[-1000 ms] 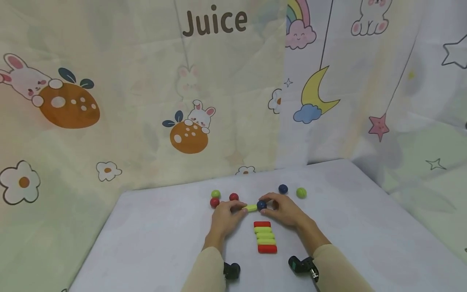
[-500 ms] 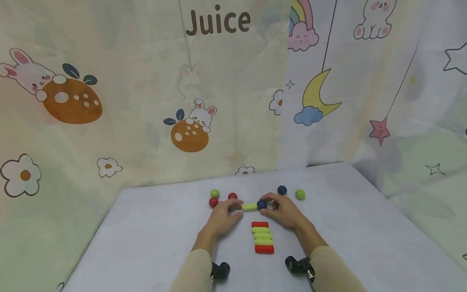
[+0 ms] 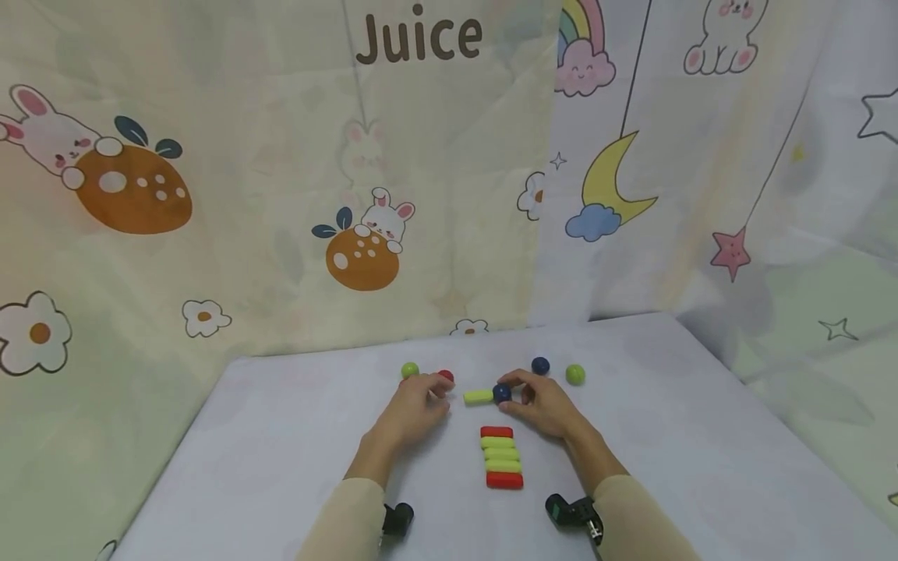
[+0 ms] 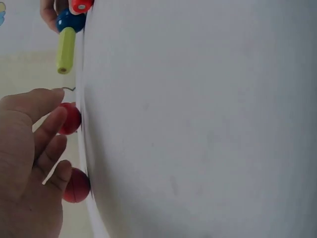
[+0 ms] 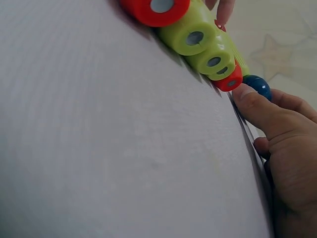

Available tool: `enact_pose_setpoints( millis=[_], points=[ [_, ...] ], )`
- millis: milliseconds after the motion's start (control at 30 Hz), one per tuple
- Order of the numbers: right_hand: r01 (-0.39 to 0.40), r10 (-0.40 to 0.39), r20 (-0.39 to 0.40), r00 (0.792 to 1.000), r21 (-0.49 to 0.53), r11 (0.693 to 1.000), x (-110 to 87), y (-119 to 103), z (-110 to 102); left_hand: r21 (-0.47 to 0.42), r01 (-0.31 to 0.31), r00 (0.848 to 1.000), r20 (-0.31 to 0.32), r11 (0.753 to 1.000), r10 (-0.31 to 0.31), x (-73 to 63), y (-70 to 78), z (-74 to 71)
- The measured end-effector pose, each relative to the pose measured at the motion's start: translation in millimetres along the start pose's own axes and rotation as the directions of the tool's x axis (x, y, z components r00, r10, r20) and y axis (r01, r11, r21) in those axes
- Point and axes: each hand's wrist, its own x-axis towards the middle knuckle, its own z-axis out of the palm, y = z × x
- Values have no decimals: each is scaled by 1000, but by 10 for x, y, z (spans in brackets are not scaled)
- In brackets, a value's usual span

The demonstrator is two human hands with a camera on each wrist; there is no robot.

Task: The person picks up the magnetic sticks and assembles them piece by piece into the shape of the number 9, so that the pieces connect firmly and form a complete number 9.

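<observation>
In the head view, my right hand pinches a dark blue ball between thumb and fingers. A yellow-green rod joins the ball's left side, and its free end points at my left hand. That hand holds nothing; its fingers are loosely bent beside a red ball. In the left wrist view, a second red ball shows behind the fingers; in the head view the hand mostly covers it. The right wrist view shows the thumb against the blue ball.
Nearer the body lies a row of rods, with red rods at both ends and yellow-green rods between. Behind the hands are a green ball, another blue ball and another green ball. A printed cloth hangs behind the table.
My left hand has let go of the yellow-green rod and moved left, towards the red balls. My right hand stays at the blue ball, still pinching it.
</observation>
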Motion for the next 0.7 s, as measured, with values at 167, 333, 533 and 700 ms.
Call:
enact_pose_setpoints(
  millis=[167,333,533,700],
  points=[
    [6,-6,-2,1000,15,1000,0,-6,8,44,-33,999,-35,998,34,40,0,-55],
    [3,-3,-9,1000,20,1000,5,-20,15,86,-29,998,-58,996,34,70,-12,-122],
    [-7,7,-15,1000,28,1000,-11,-38,4,163,-69,986,-136,984,92,137,-72,-144],
    [-16,17,-18,1000,32,999,-17,-15,18,191,-115,973,-176,975,149,193,-79,-139]
  ],
)
